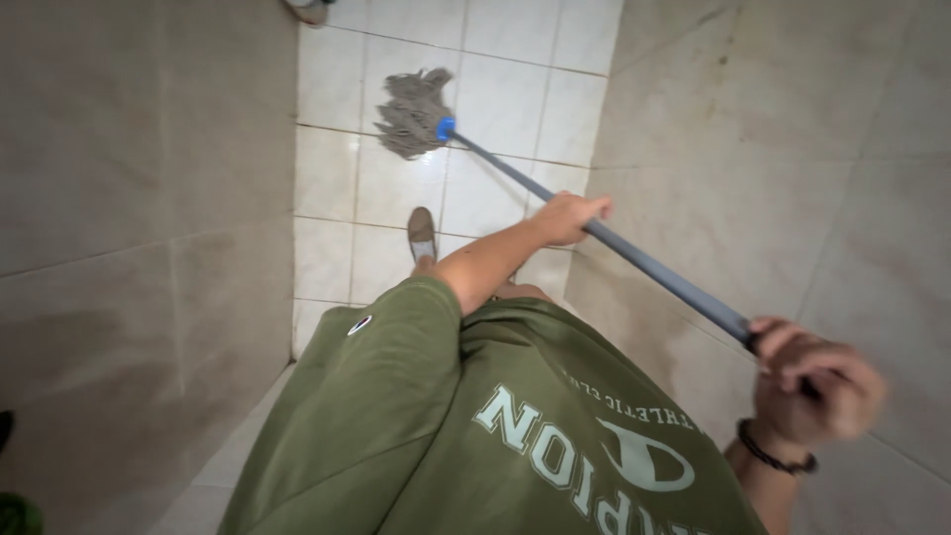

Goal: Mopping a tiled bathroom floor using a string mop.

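Both of my hands are on the mop handle (pixel 634 260). My left hand (pixel 570 218) is clamped around the grey shaft about midway along it, fingers wrapped over the top. My right hand (pixel 814 381) is closed on the upper end of the same shaft; it is blurred, so I cannot make out the exact finger placement, only that it grips. A dark bracelet (pixel 773 458) sits on that wrist.

Ahead of my left hand and further down the shaft, the blue collar (pixel 446 128) joins the handle to the string mop head (pixel 414 111), which lies spread on the white tiled floor (pixel 485 188). My shoe (pixel 422 234) stands on the tiles just below and to the inner side of my left hand, well short of the mop head. Tiled walls (pixel 149 198) close in on either side of both hands. My green shirt (pixel 475 426) fills the view nearest me.

Assessment: the shaft looks stiff and light, probably smooth, so a full wrap of the fingers is the sound hold. The string head is soft and limp, likely heavier if wet, dragging at the far end. Two well-spaced grips, one mid-shaft and one at the top, give the best leverage. The floor shows a sheen; I judge it slippery underfoot.
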